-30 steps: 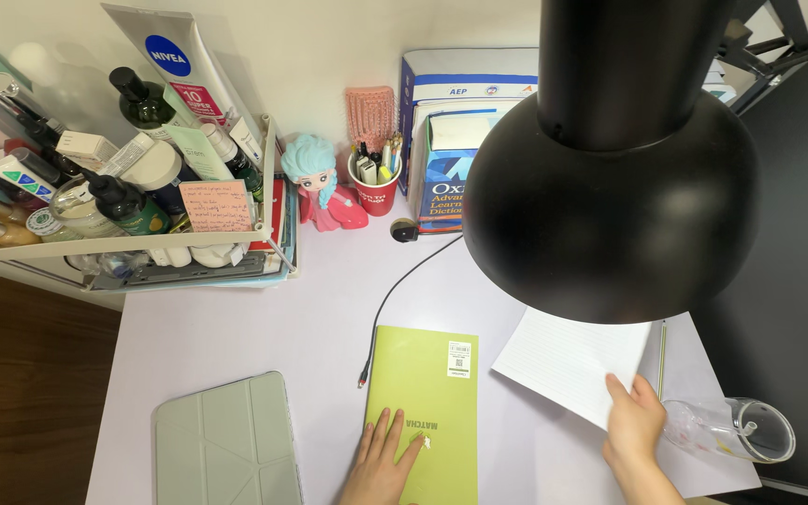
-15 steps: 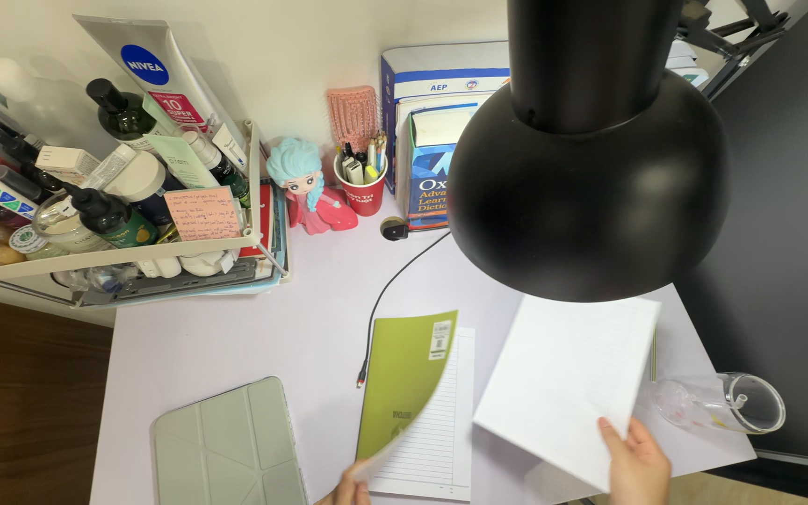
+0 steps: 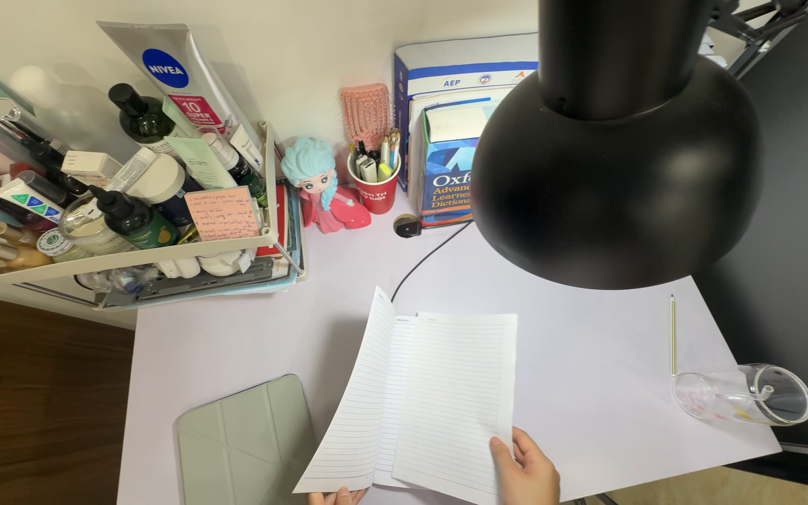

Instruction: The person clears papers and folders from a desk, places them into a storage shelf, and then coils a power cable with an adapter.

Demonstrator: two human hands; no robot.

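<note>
Paper fills the near middle of the pale table: an open lined notebook with a loose ruled sheet lying over its right-hand page. The right hand sits at the bottom edge of the view, thumb pressed on top of the loose sheet's lower right corner, so it pinches that sheet; the fingers under the paper are hidden. The left hand barely shows, only fingertips at the lower edge of the notebook's raised left page, touching it; how far those fingers are closed cannot be told. That left page stands tilted up off the table.

Left of the notebook lies a grey folded tablet cover. On the right, a thin pencil lies near the table edge, just beyond a clear glass cup lying on its side. A black lamp shade hangs large over the right half. At the back stand a rack of cosmetic bottles, a blue-haired doll figure, a red pen cup, a pink hairbrush and upright books. A black cable runs towards the notebook.
</note>
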